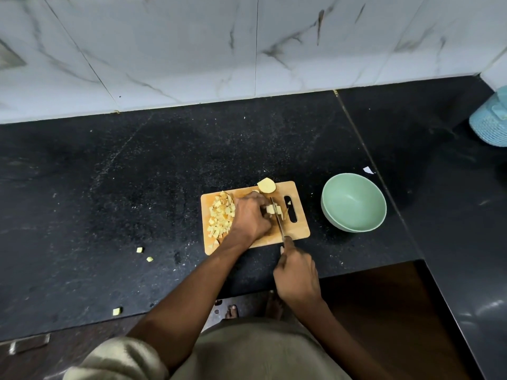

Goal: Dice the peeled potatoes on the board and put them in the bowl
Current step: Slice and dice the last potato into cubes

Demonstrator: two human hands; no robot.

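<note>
Black granite counter point(137, 174) | left hand point(251, 218) curled on potato piece point(273, 209) on wooden board point(299, 229) | right hand point(297, 275) grips knife point(278, 218) | diced pile point(221, 215) left, potato half point(266, 185) behind, green bowl point(354, 205) empty | advice: tuck fingertips, cut evenly.

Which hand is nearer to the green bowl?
Right. The right hand grips the knife handle in front of the round green bowl; the left hand is farther, holding potato on the wooden board.
</note>
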